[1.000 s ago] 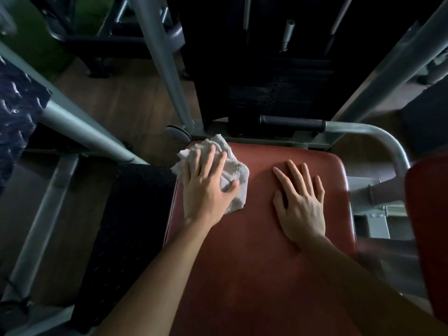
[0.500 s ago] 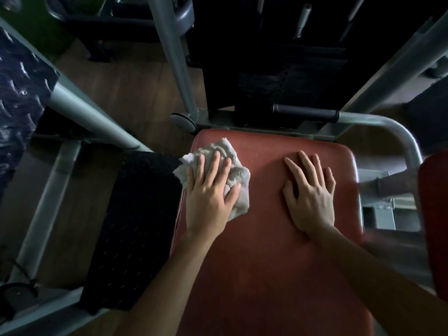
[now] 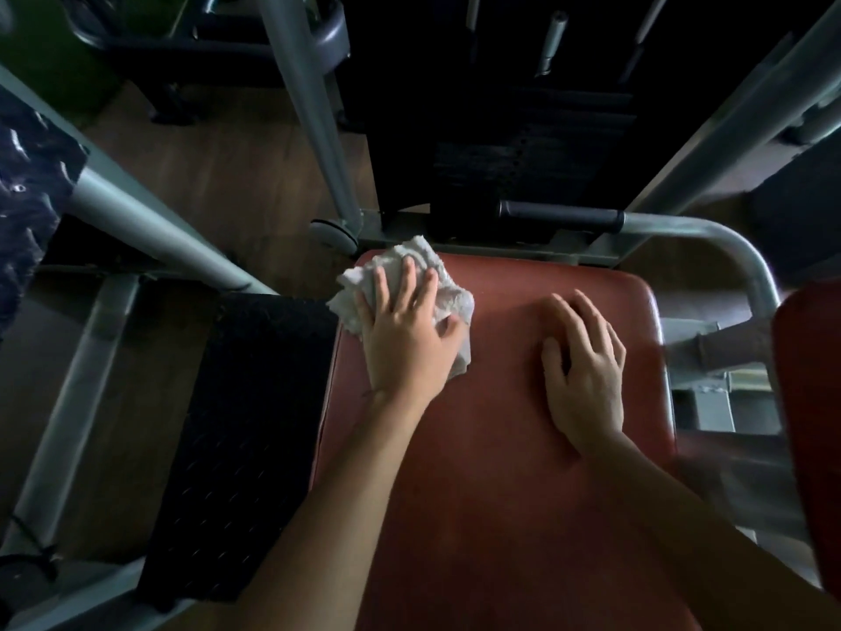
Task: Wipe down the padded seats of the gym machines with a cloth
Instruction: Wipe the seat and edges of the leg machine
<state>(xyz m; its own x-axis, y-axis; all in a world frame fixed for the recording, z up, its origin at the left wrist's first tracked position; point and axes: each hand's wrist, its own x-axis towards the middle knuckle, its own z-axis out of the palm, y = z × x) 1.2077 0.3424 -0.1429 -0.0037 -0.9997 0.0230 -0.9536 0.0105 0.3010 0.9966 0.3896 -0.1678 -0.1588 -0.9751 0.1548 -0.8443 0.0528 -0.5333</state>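
A red padded seat [image 3: 500, 471] fills the lower middle of the head view. A crumpled white cloth [image 3: 421, 271] lies on its far left corner, overhanging the edge a little. My left hand [image 3: 405, 334] presses down on the cloth with fingers spread and the thumb against the cloth's right side. My right hand [image 3: 585, 362] rests on the bare seat to the right, fingers slightly bent, holding nothing.
Grey steel frame tubes [image 3: 309, 107] rise around the seat. A handle bar with a black grip [image 3: 559, 216] curves behind and right of it. A black tread plate [image 3: 236, 439] lies left, a second red pad [image 3: 810, 425] at the right edge, a dark weight stack [image 3: 523, 129] behind.
My left hand slid the cloth back up into the seat's far left corner. The right hand's fingers lifted and bent slightly from lying flat.
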